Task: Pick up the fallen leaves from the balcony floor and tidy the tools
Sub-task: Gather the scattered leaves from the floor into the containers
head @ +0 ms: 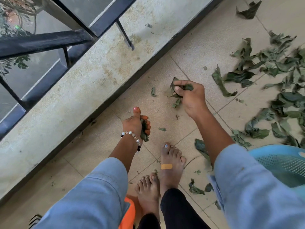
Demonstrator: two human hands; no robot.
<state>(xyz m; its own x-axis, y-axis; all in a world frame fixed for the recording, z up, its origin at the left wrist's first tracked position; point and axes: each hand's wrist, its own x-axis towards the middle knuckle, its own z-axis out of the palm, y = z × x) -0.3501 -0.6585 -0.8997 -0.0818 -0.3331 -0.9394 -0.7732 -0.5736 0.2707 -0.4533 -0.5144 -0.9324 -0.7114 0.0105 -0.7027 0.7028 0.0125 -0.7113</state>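
Across the upper left of the frame runs a dark railing (41,42) above a concrete ledge (99,66). Lower centre, the left hand (137,124), thumb up, clenches crumpled leaves. Right of it, the right hand (189,96) reaches down, fingers pinching leaves above the tiled floor (165,113). Scattered leaves (272,76) fill the right side, beside a blue basket (280,162).

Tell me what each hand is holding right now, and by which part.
Left hand grips a bunch of leaves in its fist, ends hanging below. Right hand pinches crumpled leaves at its fingertips.
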